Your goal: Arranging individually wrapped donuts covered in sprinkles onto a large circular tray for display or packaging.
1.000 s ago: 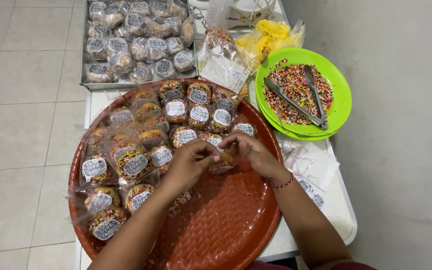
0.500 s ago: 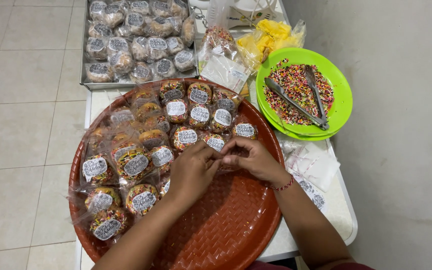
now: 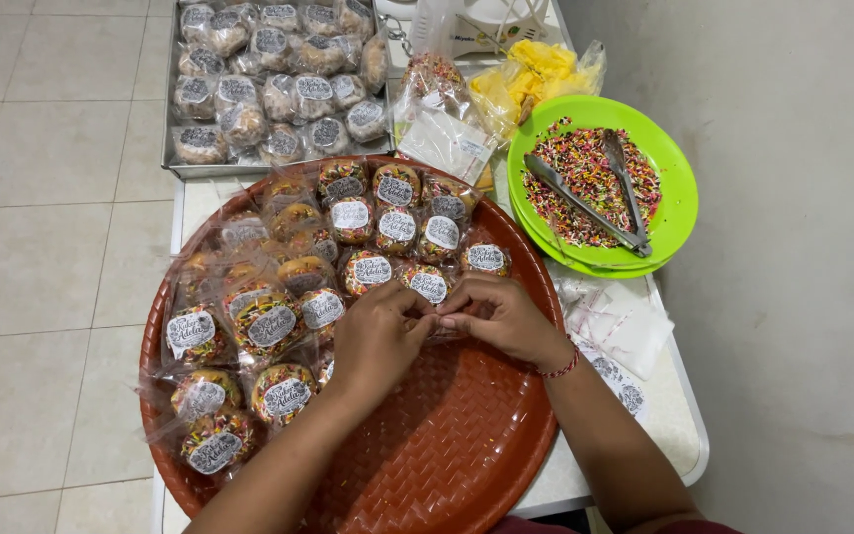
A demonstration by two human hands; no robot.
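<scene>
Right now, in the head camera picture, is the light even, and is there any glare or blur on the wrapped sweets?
Head view: the light is soft and even, with only faint shadows under the left hand and right hand. Small glints show on the clear wrappers of the wrapped sweets on the round red tray. The picture is sharp overall; the metal tongs on the green plate shine slightly.

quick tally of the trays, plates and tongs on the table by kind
round brown woven tray: 1
metal tray: 1
green plates: 2, as far as the stacked rims show
metal tongs: 1
total: 5
</scene>
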